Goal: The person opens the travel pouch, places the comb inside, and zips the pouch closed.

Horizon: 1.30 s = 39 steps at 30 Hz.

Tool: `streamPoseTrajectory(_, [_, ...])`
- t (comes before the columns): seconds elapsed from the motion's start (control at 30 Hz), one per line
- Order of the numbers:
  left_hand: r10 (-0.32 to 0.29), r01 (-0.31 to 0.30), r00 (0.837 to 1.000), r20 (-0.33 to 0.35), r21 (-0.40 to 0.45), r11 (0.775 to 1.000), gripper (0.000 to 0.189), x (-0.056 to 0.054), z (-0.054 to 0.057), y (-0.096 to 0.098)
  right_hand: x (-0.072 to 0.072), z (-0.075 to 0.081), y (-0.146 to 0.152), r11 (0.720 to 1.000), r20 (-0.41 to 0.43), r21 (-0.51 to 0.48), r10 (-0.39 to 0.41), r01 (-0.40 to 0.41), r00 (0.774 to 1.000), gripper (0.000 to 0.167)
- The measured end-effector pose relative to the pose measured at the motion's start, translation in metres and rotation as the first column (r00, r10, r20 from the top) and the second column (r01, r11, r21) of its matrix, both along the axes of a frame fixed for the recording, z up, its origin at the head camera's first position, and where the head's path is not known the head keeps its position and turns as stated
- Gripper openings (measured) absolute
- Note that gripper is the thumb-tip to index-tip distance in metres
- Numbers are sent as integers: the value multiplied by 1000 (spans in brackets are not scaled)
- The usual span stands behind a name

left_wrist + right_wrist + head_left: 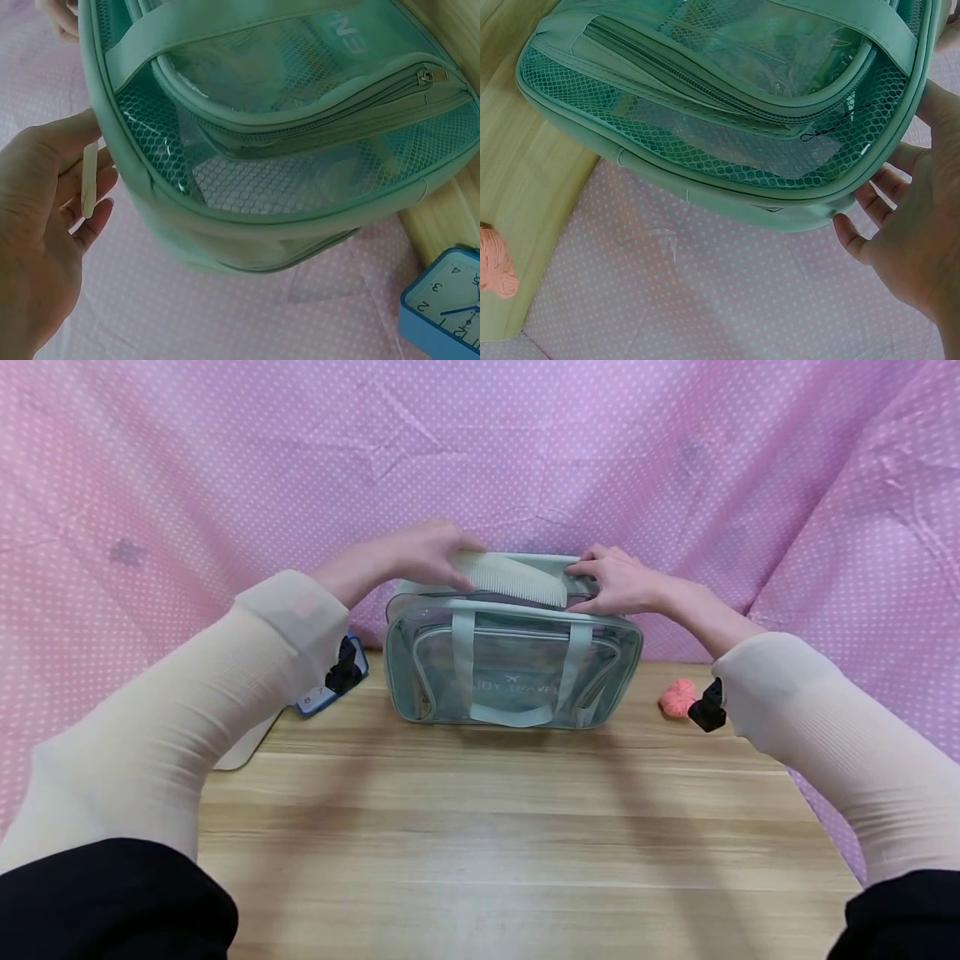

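Note:
A green clear travel toiletry bag (517,647) stands upright on the table, its top opened and its two handle straps hanging down the front. A cream comb (517,578) lies across the bag's opening, teeth toward me. My left hand (423,557) pinches the comb's left end; its edge (89,180) shows between thumb and fingers in the left wrist view. My right hand (622,583) touches the bag's top right corner, thumb at the front rim and fingers spread toward the back edge. In the right wrist view the fingertips (845,229) are right at the bag's rear edge.
A blue clock (442,304) stands left of the bag, partly behind the left sleeve, beside a pale rounded board (247,745). Coral yarn (677,698) lies to the right. Pink dotted cloth (480,452) hangs behind the wooden table (480,827).

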<state>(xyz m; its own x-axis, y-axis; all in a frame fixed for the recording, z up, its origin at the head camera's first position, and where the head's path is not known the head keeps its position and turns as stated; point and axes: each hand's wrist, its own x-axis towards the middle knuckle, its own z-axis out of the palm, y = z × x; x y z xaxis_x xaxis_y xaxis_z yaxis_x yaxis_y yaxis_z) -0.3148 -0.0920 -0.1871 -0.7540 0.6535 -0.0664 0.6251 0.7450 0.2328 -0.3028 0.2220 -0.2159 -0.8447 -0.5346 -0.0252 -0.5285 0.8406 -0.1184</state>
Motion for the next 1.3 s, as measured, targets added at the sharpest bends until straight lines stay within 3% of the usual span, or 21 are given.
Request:
streamPoseTrajectory(0.43, [-21,21,1000,-20,-38,999,69,-4,-11,7,-1,-3,2,1000,-8,-8,-2,2,1000,71])
streamPoseTrajectory(0.87, [-48,48,999,0,30,998,60,-7,-20,6,-1,-3,2,1000,-5,-14,-2,2,1000,72])
streamPoseTrajectory(1.3, [-36,36,999,1,110,993,55,-6,-18,7,0,-2,-1,1000,4,-17,-7,7,1000,72])
